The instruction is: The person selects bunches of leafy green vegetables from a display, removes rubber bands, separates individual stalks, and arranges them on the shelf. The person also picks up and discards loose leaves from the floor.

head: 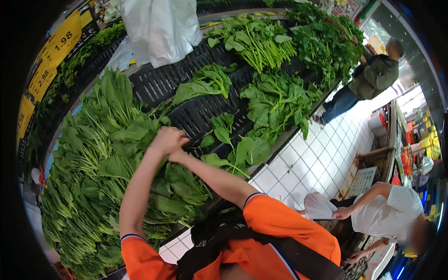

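My left hand (169, 137) is curled over the right edge of a big heap of leafy green vegetables (105, 140), beside the slotted black plastic crates (203, 117). My right hand (177, 155) meets it there, mostly hidden behind the left wrist and fingers. Leaves surround both hands, but whether either one grips any of them is hidden. Right of my hands, a few loose leafy stems (234, 155) lie across the crate's lower edge. Farther up, a small bunch of greens (206, 85) rests on bare crate slats.
White plastic bags (161, 31) hang above the crates. More leafy bunches (276, 101) lie to the right. Yellow price signs (52, 52) line the left. One person (374, 77) stands in the tiled aisle (301, 168); another in white (385, 213) leans over a stall, holding a bag.
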A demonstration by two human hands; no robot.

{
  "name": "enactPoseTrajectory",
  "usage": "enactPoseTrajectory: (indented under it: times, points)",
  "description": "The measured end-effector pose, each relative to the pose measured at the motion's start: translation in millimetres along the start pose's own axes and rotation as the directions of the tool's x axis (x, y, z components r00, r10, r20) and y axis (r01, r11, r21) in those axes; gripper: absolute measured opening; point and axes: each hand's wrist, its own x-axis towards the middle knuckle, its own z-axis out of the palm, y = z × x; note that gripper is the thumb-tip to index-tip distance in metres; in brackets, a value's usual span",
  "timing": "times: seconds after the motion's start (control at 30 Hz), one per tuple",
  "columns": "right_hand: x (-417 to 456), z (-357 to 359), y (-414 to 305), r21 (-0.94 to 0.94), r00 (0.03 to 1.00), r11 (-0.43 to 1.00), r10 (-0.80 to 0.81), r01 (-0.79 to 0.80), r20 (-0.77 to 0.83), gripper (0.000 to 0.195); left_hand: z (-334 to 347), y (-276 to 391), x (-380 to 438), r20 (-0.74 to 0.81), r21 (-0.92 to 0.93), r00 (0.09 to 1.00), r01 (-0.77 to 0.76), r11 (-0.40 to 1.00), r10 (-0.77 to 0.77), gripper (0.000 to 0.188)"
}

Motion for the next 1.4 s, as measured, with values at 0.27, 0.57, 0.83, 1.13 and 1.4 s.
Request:
enactPoseTrajectory:
  times: [0.27, 0.57, 0.83, 1.13, 1.4]
  points:
    - [-24.4, -43.8, -97.6, -0.069, 0.848, 0.846, 0.529, -0.528, 0.001, 0.045, 13.4, -30.5, -10.7, 0.071, 0.101, 0.997, 0.003, 0.995, -0.010, 0.028]
    - [-61.9, -27.1, -109.0, -0.283, 0.930, 0.887, 0.339, -0.365, -0.139, 0.050, 47.8, -53.9, 2.1, 0.210, 0.573, 0.977, -0.138, 0.808, 0.018, 0.024]
    - [-192.1, -175.2, -133.8, -0.753, 0.828, 0.349, 0.286, -0.559, -0.482, 0.060, 77.1, -45.2, 19.1, 0.272, 0.793, 0.909, -0.398, 0.461, 0.317, 0.018]
    - [-197.1, -259.2, -62.9, -0.907, 0.818, 0.180, 0.522, -0.381, -0.240, 0.050, 72.5, -19.3, 36.0, 0.264, 0.766, 0.920, -0.016, 0.643, -0.291, 0.014]
    - [-135.4, -393.2, -104.6, -0.927, 0.922, 0.310, 0.380, -0.210, -0.082, 0.048, 92.1, 81.0, 41.4, -0.080, 0.611, 0.989, 0.146, 0.778, -0.122, 0.024]
